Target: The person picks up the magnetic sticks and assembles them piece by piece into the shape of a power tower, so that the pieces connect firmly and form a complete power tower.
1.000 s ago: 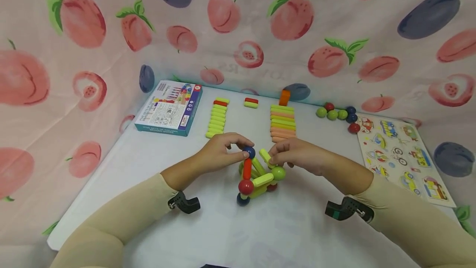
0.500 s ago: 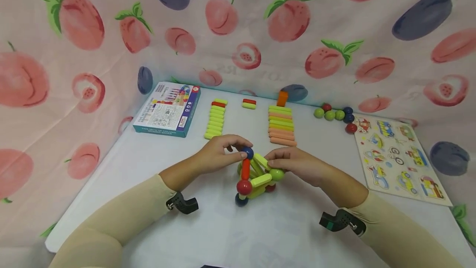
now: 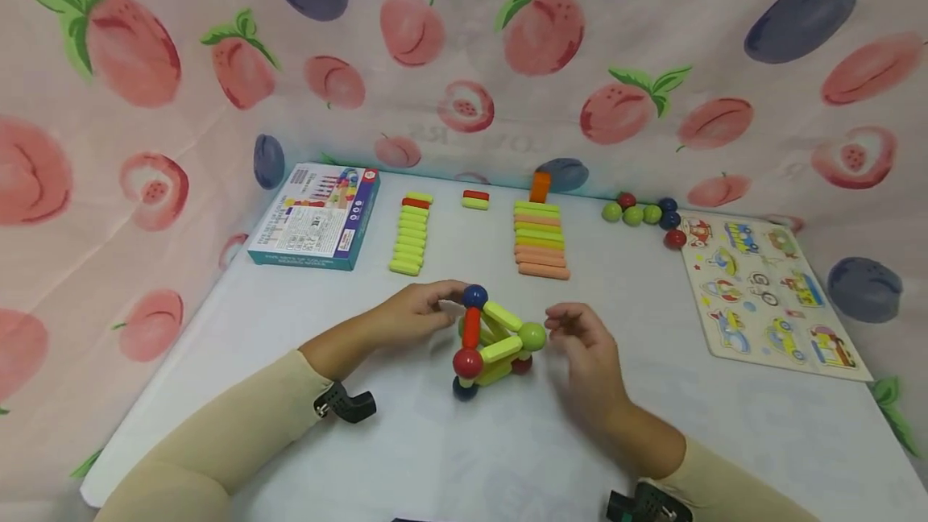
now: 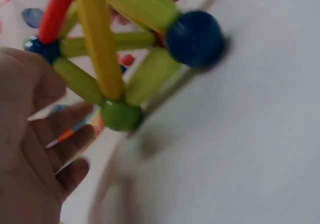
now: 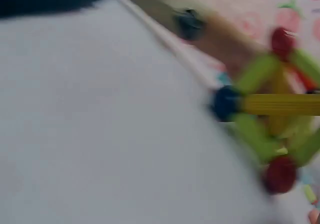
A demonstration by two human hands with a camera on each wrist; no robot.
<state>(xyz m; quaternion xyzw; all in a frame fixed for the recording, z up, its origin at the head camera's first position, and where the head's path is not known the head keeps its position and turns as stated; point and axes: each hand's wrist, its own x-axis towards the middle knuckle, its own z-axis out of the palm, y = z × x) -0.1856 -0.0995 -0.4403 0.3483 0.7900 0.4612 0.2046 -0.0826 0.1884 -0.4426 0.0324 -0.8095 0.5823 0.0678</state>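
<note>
A frame of coloured rods and balls (image 3: pixel 503 348) stands on the white table, with a blue ball (image 3: pixel 474 296) on top and a red ball (image 3: pixel 467 362) below it, joined by a red rod (image 3: pixel 472 329). My left hand (image 3: pixel 409 316) is at the left of the frame, its index finger reaching to the blue ball; whether it touches is unclear. Its other fingers are loosely bent in the left wrist view. To the right, my right hand (image 3: pixel 590 361) is beside a green ball (image 3: pixel 532 336), apart from it and holding nothing. The right wrist view is blurred.
Behind the frame lie a row of light green rods (image 3: pixel 410 236), a row of mixed rods (image 3: pixel 540 242) and a short pair (image 3: pixel 475 200). A box (image 3: pixel 315 216) is at back left. Several loose balls (image 3: pixel 633 216) and a picture board (image 3: pixel 768 296) are at the right.
The right hand has set a light green rod between the top blue ball and the green ball, then let go and drawn back toward the person. The left hand has loosened from the blue ball.
</note>
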